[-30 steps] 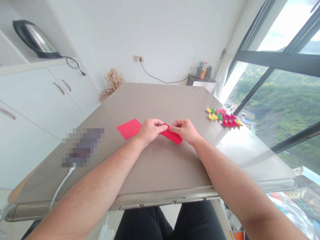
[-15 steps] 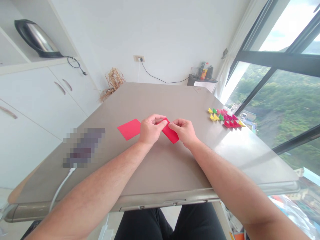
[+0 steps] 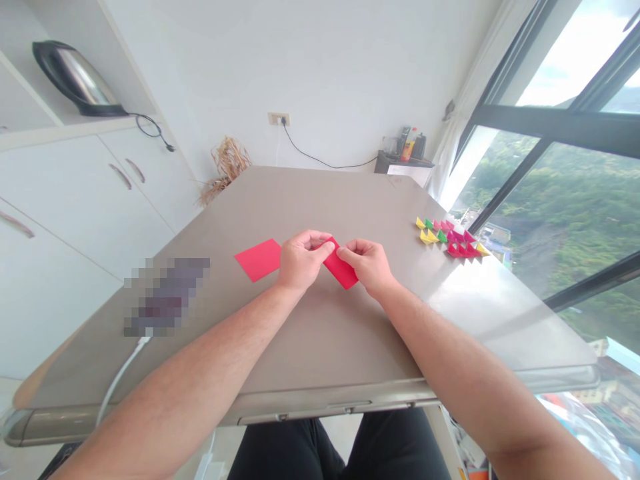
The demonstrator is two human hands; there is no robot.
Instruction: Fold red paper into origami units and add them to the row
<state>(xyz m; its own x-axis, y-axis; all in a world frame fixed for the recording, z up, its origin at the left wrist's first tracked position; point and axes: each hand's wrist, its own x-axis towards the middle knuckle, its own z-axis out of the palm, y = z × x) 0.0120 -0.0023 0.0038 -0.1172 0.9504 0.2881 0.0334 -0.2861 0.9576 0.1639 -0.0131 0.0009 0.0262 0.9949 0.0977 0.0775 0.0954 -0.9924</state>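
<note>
A narrow piece of red folded paper (image 3: 342, 268) is held just above the table between both hands. My left hand (image 3: 303, 259) pinches its upper left end between thumb and fingers. My right hand (image 3: 369, 261) grips the upper right edge, its thumb close to the left thumb. Part of the paper is hidden behind the fingers. A flat red paper sheet (image 3: 259, 261) lies on the table to the left, partly covered by my left hand.
Several small folded paper boats (image 3: 463, 250) in yellow, green, pink and red stand in rows on the table (image 3: 320, 353) at right. A blurred-out dark device (image 3: 173, 293) with a white cable (image 3: 120, 380) lies at left. Windows (image 3: 565, 180) line the right side.
The held paper has turned to a steeper slant, and its lower end has shifted left. My left hand has moved slightly right. Little differs over the last half second.
</note>
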